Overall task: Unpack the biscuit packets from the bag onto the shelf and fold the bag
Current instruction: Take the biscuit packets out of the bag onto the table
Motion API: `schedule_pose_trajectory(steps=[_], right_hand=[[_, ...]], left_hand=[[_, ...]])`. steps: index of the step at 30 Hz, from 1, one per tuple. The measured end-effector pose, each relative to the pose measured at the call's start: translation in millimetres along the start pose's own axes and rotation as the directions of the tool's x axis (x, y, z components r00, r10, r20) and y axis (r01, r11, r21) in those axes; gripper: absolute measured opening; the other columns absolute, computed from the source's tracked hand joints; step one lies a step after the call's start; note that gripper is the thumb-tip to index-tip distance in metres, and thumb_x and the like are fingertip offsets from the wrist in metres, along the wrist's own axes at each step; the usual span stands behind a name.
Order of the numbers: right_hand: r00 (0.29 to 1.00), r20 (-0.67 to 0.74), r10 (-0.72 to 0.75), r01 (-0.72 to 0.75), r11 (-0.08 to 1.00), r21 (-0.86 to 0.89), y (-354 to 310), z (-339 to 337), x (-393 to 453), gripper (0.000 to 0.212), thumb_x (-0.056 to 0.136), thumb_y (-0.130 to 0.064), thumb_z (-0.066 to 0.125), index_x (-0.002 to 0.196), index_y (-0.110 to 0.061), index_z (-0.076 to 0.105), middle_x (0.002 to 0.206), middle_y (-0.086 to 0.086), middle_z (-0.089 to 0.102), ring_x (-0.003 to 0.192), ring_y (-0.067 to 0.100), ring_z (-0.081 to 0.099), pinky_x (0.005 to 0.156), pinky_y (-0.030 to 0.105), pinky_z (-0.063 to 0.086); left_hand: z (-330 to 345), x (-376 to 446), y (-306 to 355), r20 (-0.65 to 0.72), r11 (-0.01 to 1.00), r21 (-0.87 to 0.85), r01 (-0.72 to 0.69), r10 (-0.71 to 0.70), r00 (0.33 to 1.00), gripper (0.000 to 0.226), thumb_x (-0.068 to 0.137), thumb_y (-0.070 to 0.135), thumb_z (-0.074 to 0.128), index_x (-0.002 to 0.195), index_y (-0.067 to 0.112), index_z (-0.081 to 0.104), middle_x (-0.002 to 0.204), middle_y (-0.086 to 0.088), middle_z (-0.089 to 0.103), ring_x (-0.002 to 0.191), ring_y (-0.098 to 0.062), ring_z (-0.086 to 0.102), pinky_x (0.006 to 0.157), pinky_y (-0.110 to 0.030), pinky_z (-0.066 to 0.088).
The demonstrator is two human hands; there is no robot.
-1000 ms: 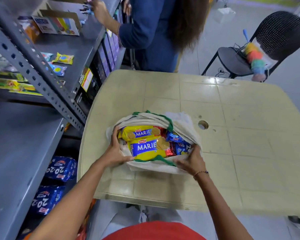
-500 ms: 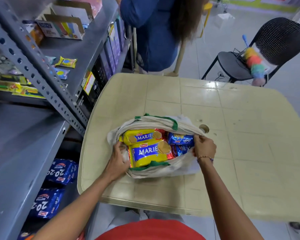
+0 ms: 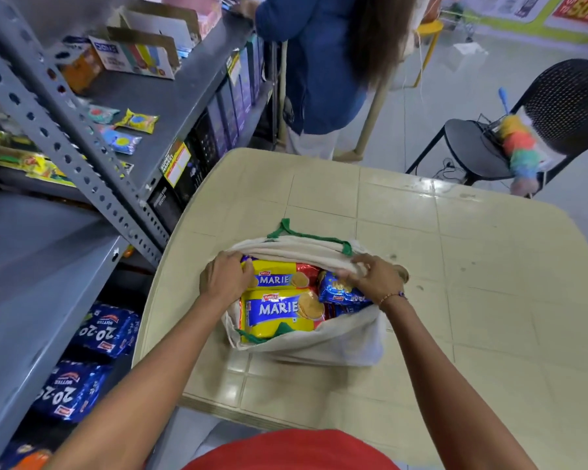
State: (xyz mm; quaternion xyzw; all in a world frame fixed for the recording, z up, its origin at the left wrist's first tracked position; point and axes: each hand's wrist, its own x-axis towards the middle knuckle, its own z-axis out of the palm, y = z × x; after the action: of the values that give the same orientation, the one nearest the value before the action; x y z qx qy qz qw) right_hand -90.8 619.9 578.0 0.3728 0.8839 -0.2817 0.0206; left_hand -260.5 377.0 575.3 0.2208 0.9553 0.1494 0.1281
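Observation:
A white cloth bag (image 3: 336,344) with green trim lies open on the beige table (image 3: 455,283). Inside it lie two yellow Marie biscuit packets (image 3: 279,310) and blue biscuit packets (image 3: 340,290) on the right. My left hand (image 3: 224,279) grips the bag's left rim, touching the upper Marie packet. At the far right rim my right hand (image 3: 377,276) pinches the folded cloth, just above the blue packets. The grey metal shelf (image 3: 41,283) stands to the left of the table.
Blue 20-20 biscuit packs (image 3: 109,330) sit on the lower shelf. Small packets and cardboard boxes (image 3: 133,56) lie on the upper shelf. A person in blue (image 3: 313,62) stands beyond the table. A black chair (image 3: 540,130) with a colourful duster stands at the far right.
Both hands have slid from the near edge of the bag up to its far rim, spreading the opening wider. The head camera has come closer.

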Motion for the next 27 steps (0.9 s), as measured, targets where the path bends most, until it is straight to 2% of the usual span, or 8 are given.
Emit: schedule_pose_trajectory(steps=[3,7,14,18,21,24,25,27], right_hand=[[0.999,-0.034,0.027,-0.030,0.996,-0.090,5,-8,22,0.029,0.077,-0.037,0.069,0.101,-0.022,0.072,0.100,0.007,0.069,0.094,0.028,0.064,0.071,0.028,0.040],[0.999,-0.017,0.034,-0.029,0.974,0.225,6,-1,34,0.026,0.072,-0.017,0.077,0.097,-0.012,0.074,0.111,0.010,0.065,0.104,0.023,0.058,0.087,0.024,0.040],[0.921,-0.023,0.388,-0.325,0.800,0.504,-6,0,53,0.006,0.063,-0.023,0.074,0.068,-0.024,0.072,0.072,-0.006,0.071,0.072,0.015,0.063,0.056,0.020,0.041],[0.871,0.061,0.488,-0.427,0.689,0.586,-7,-1,64,0.007,0.063,-0.015,0.074,0.065,-0.019,0.069,0.085,0.007,0.074,0.078,0.022,0.065,0.065,0.025,0.051],[0.893,0.148,0.425,-0.448,0.804,0.391,-16,-6,66,0.024,0.071,-0.017,0.069,0.094,-0.011,0.070,0.101,0.012,0.070,0.096,0.029,0.063,0.080,0.033,0.051],[0.975,0.077,0.211,-0.210,0.978,-0.012,-46,-11,42,0.049,0.073,-0.024,0.066,0.120,-0.016,0.056,0.123,0.012,0.055,0.116,0.032,0.051,0.100,0.045,0.042],[0.995,-0.008,0.097,-0.097,0.995,-0.037,-59,-9,27,0.052,0.072,-0.026,0.066,0.122,-0.017,0.053,0.123,0.010,0.053,0.116,0.031,0.049,0.100,0.044,0.041],[0.985,-0.161,-0.064,0.079,0.993,0.088,-84,3,-4,0.033,0.074,-0.022,0.060,0.106,-0.013,0.062,0.107,0.011,0.062,0.098,0.028,0.058,0.082,0.033,0.045]], left_hand=[[4,6,2,0.096,0.998,-0.047,0.052,-0.048,0.994,0.039,0.086,0.031,0.046,0.120,0.015,0.055,0.118,-0.020,0.054,0.106,-0.038,0.056,0.088,-0.041,0.046],[15,3,3,0.106,0.964,-0.225,0.141,-0.119,0.987,0.043,0.090,0.032,0.041,0.130,0.019,0.045,0.128,-0.018,0.047,0.117,-0.035,0.050,0.095,-0.041,0.041],[20,8,8,0.129,0.931,-0.328,0.163,-0.127,0.983,0.037,0.090,0.033,0.041,0.123,0.017,0.045,0.128,-0.014,0.049,0.115,-0.029,0.050,0.092,-0.040,0.040],[23,5,5,0.101,0.946,-0.303,0.112,-0.085,0.991,0.042,0.091,0.033,0.043,0.131,0.018,0.043,0.134,-0.012,0.047,0.119,-0.028,0.049,0.096,-0.041,0.041],[25,6,5,0.133,0.925,-0.339,0.170,-0.131,0.982,0.045,0.092,0.033,0.043,0.134,0.016,0.040,0.135,-0.012,0.048,0.119,-0.026,0.051,0.089,-0.034,0.040],[23,12,5,0.194,0.860,-0.397,0.322,-0.264,0.945,0.047,0.091,0.033,0.046,0.132,0.010,0.041,0.133,-0.015,0.053,0.118,-0.031,0.053,0.086,-0.034,0.040],[21,13,3,0.209,0.842,-0.405,0.358,-0.296,0.932,0.046,0.092,0.035,0.046,0.130,0.009,0.044,0.132,-0.015,0.055,0.118,-0.032,0.054,0.086,-0.034,0.041],[20,16,-3,0.244,0.804,-0.424,0.417,-0.342,0.908,0.047,0.092,0.041,0.046,0.126,0.009,0.052,0.128,-0.016,0.060,0.115,-0.033,0.056,0.083,-0.032,0.041]])
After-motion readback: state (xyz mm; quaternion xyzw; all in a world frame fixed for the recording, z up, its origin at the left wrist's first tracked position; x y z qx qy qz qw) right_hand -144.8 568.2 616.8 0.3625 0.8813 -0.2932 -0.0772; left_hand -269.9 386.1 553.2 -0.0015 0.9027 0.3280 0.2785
